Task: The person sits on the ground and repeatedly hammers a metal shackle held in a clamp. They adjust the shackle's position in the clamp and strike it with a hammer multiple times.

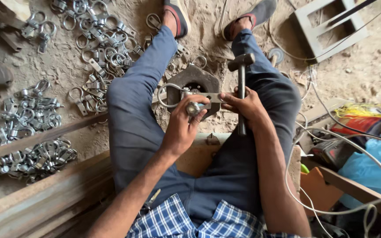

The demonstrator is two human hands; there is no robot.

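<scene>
Floor: dirt floor (367, 66), ring-latch piles (98, 39) to left.
L hand (182, 125): pinching ring latch (186, 99) on steel block (193, 81), axis left-right.
R hand (245, 105): wrapped on hammer (241, 88), head pointing away; fingertips steady latch's right end.

Sandy dirt floor (367, 70), littered with pebbles. Heaps of metal ring clamps (98, 39) lay at upper left. Grey metal frame (327, 26) upper right. Rusty steel bars (36, 202) lower left. Daylight, soft.
</scene>
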